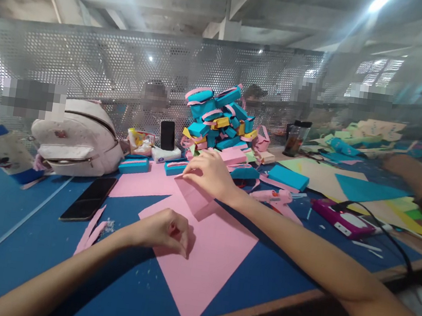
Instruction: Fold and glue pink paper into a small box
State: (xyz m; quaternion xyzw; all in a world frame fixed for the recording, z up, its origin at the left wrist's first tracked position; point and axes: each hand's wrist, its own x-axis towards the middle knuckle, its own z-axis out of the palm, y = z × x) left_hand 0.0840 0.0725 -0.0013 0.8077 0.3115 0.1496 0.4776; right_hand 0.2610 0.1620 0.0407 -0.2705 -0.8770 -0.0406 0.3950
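A large pink sheet of paper (207,276) lies turned like a diamond on the blue table, its near corner at the table's front edge. My right hand (210,176) pinches the far part of the pink paper, where a flap stands raised and bent. My left hand (168,232) rests on the left side of the sheet, its fingers curled inward with nothing visible in them. Beyond my hands lies another pink sheet (133,181). Thin pink paper strips (90,233) are left of my left hand. A pink glue gun (272,195) is beside my right forearm.
A pile of blue and pink paper boxes (220,118) stands at the back. Around it are a white backpack (77,135), a black phone (89,199), a propped phone (167,135), a dark-lidded bottle (297,138) and a magenta power bank (343,219) with cable. Another person's arm (406,176) reaches in at right.
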